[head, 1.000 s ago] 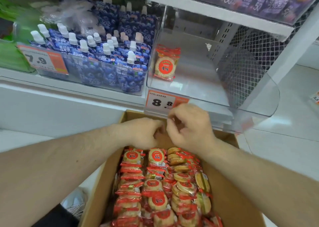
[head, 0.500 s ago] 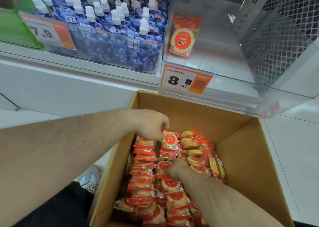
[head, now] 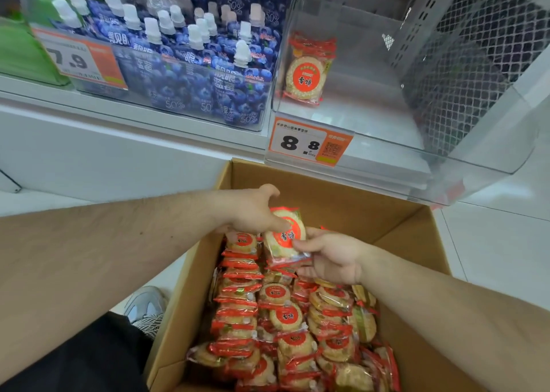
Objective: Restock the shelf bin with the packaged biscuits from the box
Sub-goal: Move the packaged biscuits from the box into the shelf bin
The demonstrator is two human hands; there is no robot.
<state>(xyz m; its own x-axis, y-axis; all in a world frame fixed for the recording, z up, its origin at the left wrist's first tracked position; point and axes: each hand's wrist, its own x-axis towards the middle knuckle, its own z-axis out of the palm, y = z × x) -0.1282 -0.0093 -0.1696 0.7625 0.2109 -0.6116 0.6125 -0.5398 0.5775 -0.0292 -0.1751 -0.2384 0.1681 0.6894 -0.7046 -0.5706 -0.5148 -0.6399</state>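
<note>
Price tag [head: 309, 142] on bin front: "8.8", QR code. Price tag [head: 80, 59] on left bin: "7.9". Biscuit packs [head: 306, 74], red disc: "雪饼". Blue pouches [head: 235, 94]: "蓝莓", "50%", "果冻".

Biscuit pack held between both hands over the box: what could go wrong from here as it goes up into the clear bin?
1. The biscuit pack is pinched only at its edges by the left hand and right hand; it may slip back into the box.
2. The clear bin has a raised front wall; the pack could catch on it.
3. The lone pack standing in the bin could topple if bumped.
</note>
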